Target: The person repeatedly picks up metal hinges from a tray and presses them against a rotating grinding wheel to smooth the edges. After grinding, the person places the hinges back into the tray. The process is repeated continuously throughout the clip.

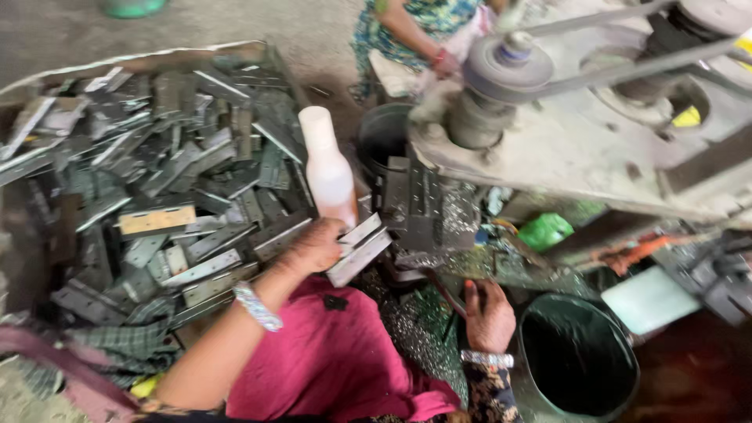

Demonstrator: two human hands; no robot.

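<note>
**Hinge plates in hand at the press**

Gripping a pair of grey metal hinge plates (359, 249), our left hand (313, 247) has its fingers closed around them. At twelve o'clock stands a white plastic bottle (327, 168); at nine o'clock spreads the heap of hinges (157, 180). Our right hand (489, 313) rests at four o'clock, fingers curled; whether it grasps anything we cannot tell. A dark bucket (578, 360) sits just beside it.

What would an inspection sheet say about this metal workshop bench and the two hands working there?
Surface: bench mostly buried; bare patches littered with metal shavings.
Job's things: flat grey metal hinge plates in left hand.
Clutter: heap of grey hinge plates; white plastic bottle; round dark bucket.
Grippers: right hand on a thin dark lever.
Cables: nothing seen.
Surroundings: pale belt-driven machine; another person's hand behind.
</note>
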